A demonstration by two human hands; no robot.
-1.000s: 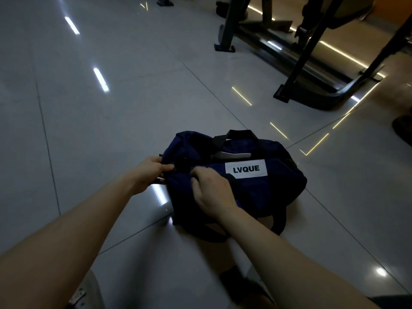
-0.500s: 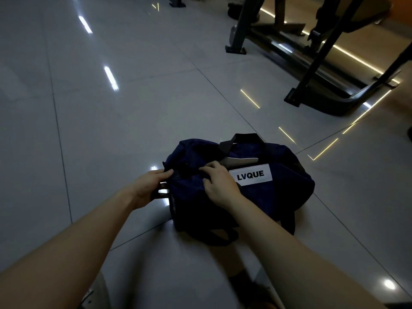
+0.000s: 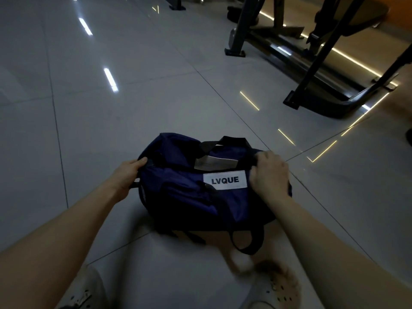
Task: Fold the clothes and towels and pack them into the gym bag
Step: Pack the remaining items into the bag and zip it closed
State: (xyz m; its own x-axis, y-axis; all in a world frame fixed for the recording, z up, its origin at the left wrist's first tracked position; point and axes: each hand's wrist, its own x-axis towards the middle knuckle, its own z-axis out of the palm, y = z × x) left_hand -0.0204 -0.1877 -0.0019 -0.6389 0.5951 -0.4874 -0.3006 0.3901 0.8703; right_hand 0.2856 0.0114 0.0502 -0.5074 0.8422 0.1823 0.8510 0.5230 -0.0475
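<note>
Below, floor (image 3: 93, 134): glossy grey tiles across the whole view, with light strips mirrored at 11 o'clock and thin yellow lines at 2 o'clock.
Exercise machine (image 3: 330, 109): dark metal frame standing on the tiles at 1 to 2 o'clock, well apart from the bag.
Gym bag (image 3: 189, 197): navy, lying on the floor at the centre of the view, long axis running from 9 to 3 o'clock, top opening partly agape.
Forearms: bare, reaching in from 7 and 5 o'clock, one toward each end of the bag.
Left hand (image 3: 128, 175): at the bag's 9 o'clock end, fingers curled round the fabric there, thumb on top, gripping.
Right hand (image 3: 269, 175): at the bag's 2 o'clock corner, fingers bent together down onto the top edge and clamped on the bag; exact part pinched hidden beneath the hand.
Shoes: pale perforated clog (image 3: 276, 284) at 5 o'clock near the bag, blurred; second one (image 3: 78, 295) at 7 o'clock by the bottom edge.
Handles: black straps, far one (image 3: 231, 140) arching at the bag's 12 o'clock side, near one (image 3: 247, 246) looped flat on the tiles at its 5 o'clock side.
Label (image 3: 225, 179): white patch reading LVQUE on the near side panel, just beside the right hand.
Pale cloth (image 3: 214, 162): light grey strip showing inside the opening, directly at 12 o'clock from the label; kind of item impossible to tell.
</note>
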